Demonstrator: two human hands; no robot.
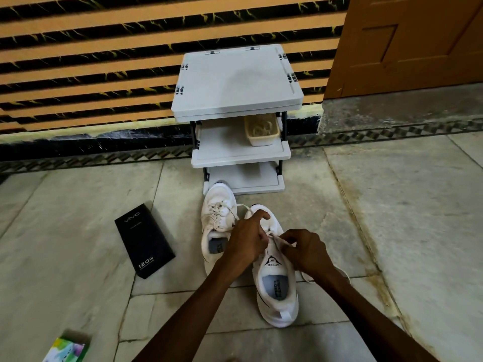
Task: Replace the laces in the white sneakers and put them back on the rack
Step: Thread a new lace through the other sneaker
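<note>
At far left a colourful carton (66, 348) and a black box (144, 240) lie flat on the stone floor (392, 205). The box is just beside a laced white sneaker (218, 218), whose toe is right at the bottom shelf of the grey rack (236, 82), which holds a beige basket (262, 130) on its middle shelf. The left hand (247, 240), fingers curled, covers the front of the second sneaker (277, 288) and pinches its lace (277, 237), hiding the eyelets. The right hand (307, 250) pinches the same lace from the other side, and a brown door (407, 43) stands well off to the right.
</note>
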